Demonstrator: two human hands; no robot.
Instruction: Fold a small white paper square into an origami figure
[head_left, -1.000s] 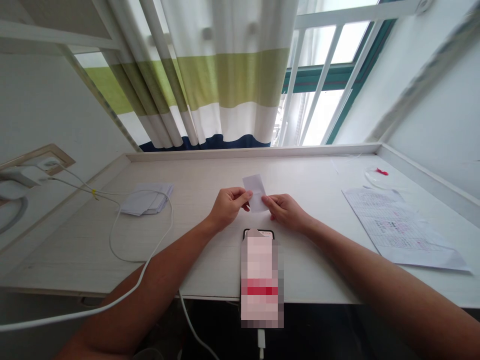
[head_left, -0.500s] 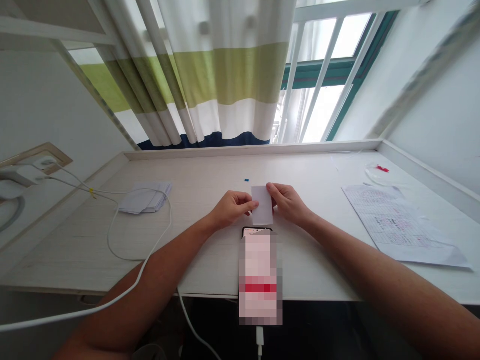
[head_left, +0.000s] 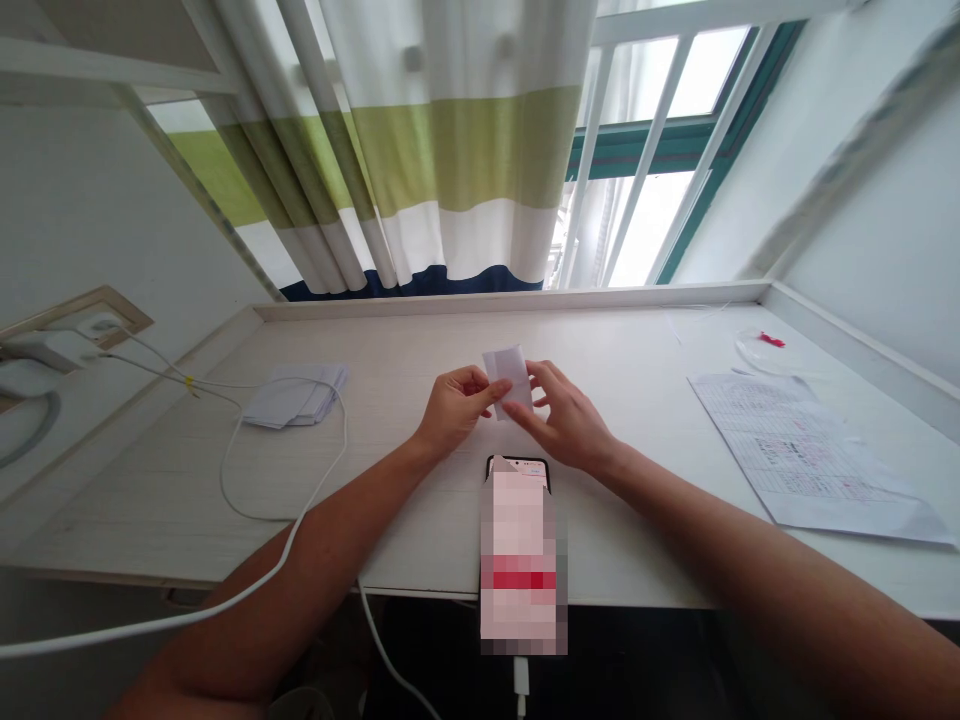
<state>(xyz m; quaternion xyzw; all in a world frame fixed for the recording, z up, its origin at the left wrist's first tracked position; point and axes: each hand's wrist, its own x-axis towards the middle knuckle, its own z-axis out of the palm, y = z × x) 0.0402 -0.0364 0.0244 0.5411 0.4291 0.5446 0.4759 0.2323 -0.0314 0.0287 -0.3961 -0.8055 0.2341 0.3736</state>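
A small white slip of paper [head_left: 510, 372] is held up just above the white desk [head_left: 645, 520], near its middle. My left hand [head_left: 454, 410] pinches the slip's left edge between thumb and fingers. My right hand [head_left: 564, 420] pinches its right side, fingers curled round it. Just in front of both hands a phone [head_left: 523, 550] lies on the desk's near edge, with a white cable plugged into its bottom end.
A stack of white folded papers [head_left: 294, 397] lies at the left, ringed by a white charging cable [head_left: 247, 480]. A printed sheet [head_left: 806, 450] lies at the right. A clear bag with a red tag [head_left: 765, 342] sits far right. Curtain and window stand behind.
The slip was turned between my fingers: it stood upright half a second ago and now tilts, held a little higher. My right hand shifted from its top edge to its lower right side.
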